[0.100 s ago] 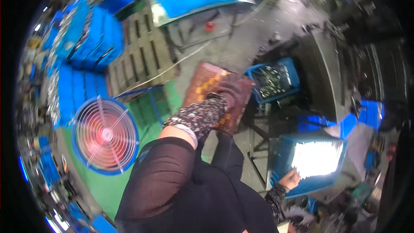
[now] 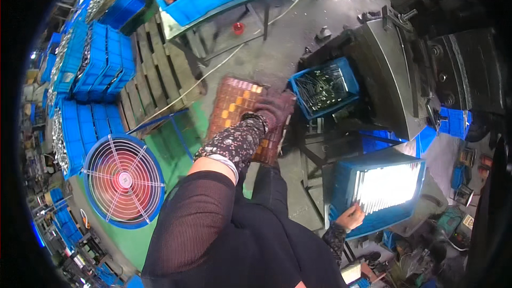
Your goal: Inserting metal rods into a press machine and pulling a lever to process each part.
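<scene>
My left hand (image 2: 273, 111), in a dark maroon glove, lies over the right part of a brown and yellow tiled seat mat (image 2: 226, 109) in front of my legs. Its fingers blend into the dark mat, so their pose is unclear. Bare, my right hand (image 2: 350, 217) is at the near left corner of a blue bin (image 2: 341, 178). Thumb and fingers come together beside the ends of bright metal strips (image 2: 386, 184) stacked in that bin. Whatever is between those fingertips is too small to make out.
A blue crate of dark metal pieces (image 2: 325, 88) stands beyond the mat, next to a large dark machine (image 2: 392, 69). To the left are a caged floor fan (image 2: 124, 180), stacked blue crates (image 2: 104, 58) and a wooden pallet (image 2: 157, 69). A cable (image 2: 213, 69) crosses the floor.
The whole view has shifted and sharpened; most of the surroundings sit further left now. My left hand stays over the mat, and my right hand stays by the strips in the blue bin.
</scene>
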`<state>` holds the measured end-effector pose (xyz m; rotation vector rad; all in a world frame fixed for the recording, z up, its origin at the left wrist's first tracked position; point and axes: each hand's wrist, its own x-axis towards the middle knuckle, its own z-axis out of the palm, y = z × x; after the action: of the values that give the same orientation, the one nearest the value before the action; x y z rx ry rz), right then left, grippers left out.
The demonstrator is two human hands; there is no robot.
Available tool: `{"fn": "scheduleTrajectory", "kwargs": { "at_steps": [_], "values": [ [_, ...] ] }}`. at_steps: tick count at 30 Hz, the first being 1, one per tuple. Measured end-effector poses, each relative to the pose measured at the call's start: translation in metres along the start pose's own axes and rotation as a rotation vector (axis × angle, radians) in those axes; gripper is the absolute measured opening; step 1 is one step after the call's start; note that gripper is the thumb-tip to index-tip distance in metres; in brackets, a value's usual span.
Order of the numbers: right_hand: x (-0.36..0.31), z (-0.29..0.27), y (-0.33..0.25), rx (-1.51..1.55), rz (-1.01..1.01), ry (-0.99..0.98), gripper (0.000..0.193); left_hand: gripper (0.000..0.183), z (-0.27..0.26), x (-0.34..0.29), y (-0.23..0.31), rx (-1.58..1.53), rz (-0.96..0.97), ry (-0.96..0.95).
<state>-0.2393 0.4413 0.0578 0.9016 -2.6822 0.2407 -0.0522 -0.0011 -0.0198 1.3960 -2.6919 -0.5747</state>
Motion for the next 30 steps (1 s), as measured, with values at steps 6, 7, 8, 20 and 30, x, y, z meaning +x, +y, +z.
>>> {"fn": "scheduleTrajectory", "kwargs": {
  "at_steps": [6,7,8,20,30],
  "values": [
    [0.022,-0.018,-0.005,0.100,-0.132,-0.064,0.016,0.056,-0.001,0.018,-0.010,0.013,0.156,0.137],
    [0.025,-0.019,-0.001,0.078,-0.117,-0.090,0.017,0.057,0.006,0.012,-0.006,-0.008,0.142,0.118],
    [0.026,-0.015,-0.001,0.075,-0.118,-0.093,0.017,0.058,0.009,0.011,-0.009,-0.017,0.131,0.079],
    [0.019,-0.018,-0.015,-0.013,0.075,-0.174,0.024,0.060,0.006,0.012,-0.007,0.048,0.153,0.023],
    [0.020,-0.018,-0.013,0.048,-0.001,-0.106,0.021,0.054,-0.041,0.065,-0.028,0.119,-0.106,-0.358]
  ]
}}
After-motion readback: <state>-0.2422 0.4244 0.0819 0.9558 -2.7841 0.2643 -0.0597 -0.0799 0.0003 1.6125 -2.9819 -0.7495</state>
